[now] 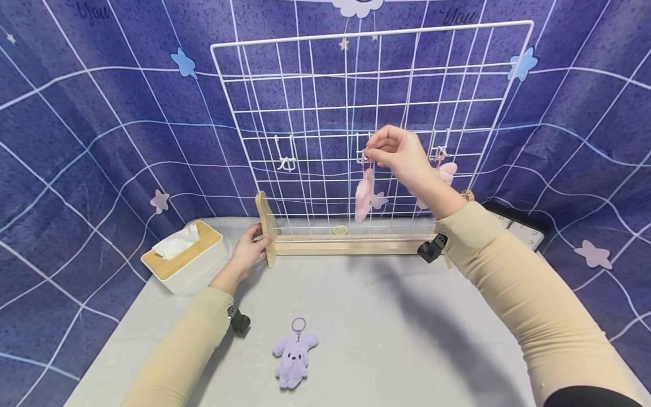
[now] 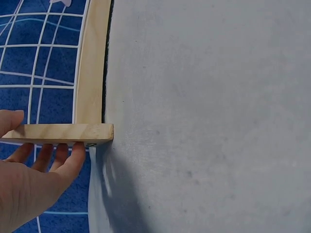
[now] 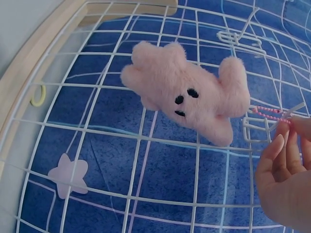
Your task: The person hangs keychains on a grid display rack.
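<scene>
right hand pinched the bead chain at middle hook, so the pink plush hung in front of white grid | left hand gripped wooden end post, seemingly to keep it steady

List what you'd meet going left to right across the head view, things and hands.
Tissue box → left hand → purple plush → held pink plush → right hand → clock.

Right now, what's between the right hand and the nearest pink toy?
A pink beaded loop, with a white hook showing beside it, lies between the right hand and the pink toy in the right wrist view.
</scene>
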The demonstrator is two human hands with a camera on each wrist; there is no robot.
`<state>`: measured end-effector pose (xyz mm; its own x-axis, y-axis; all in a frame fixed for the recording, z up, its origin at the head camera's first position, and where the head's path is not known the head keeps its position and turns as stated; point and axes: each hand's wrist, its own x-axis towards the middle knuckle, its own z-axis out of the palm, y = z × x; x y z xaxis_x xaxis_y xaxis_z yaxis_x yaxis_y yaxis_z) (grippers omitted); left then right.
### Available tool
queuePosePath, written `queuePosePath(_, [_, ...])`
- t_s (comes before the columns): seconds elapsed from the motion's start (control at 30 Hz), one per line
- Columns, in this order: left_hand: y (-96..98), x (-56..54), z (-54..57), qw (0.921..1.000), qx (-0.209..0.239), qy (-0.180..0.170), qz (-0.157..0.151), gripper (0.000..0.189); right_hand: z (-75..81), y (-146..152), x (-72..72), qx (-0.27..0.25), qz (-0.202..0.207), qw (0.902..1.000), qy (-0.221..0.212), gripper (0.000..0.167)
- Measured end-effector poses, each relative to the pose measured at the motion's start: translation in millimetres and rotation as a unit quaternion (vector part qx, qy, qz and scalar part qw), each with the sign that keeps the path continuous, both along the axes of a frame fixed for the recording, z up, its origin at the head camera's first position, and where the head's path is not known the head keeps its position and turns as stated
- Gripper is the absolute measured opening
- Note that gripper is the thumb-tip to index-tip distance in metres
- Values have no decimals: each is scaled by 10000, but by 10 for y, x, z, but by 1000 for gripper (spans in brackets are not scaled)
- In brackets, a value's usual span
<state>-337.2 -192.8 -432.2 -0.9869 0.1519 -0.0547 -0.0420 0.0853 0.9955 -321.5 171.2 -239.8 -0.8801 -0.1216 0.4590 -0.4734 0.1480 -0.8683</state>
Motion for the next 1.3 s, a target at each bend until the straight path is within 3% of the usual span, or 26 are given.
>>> queuePosePath(0.27, [-46,-162,-243,9998,-58,128,114,57,-24,-65,-26,-113,-433,9989,115,13])
queuePosePath(0.7, [-42,-179,-274,9997,-80,192,111,55,-77,-88,-34,-101,-1062,9939,286,14])
queuePosePath(0.83, [-52,-162,-241,9999,78,93,82,56,-90,-97,-33,18,-1267,9909,457,15])
queuePosePath(1.1, [-4,-13,-22,9999,140,-48,24,55,-100,-109,-27,81,-1401,9890,458,14])
queuePosePath(1.3, [6,29,8,9999,141,-35,36,56,-106,-107,-21,60,-1360,9897,441,14])
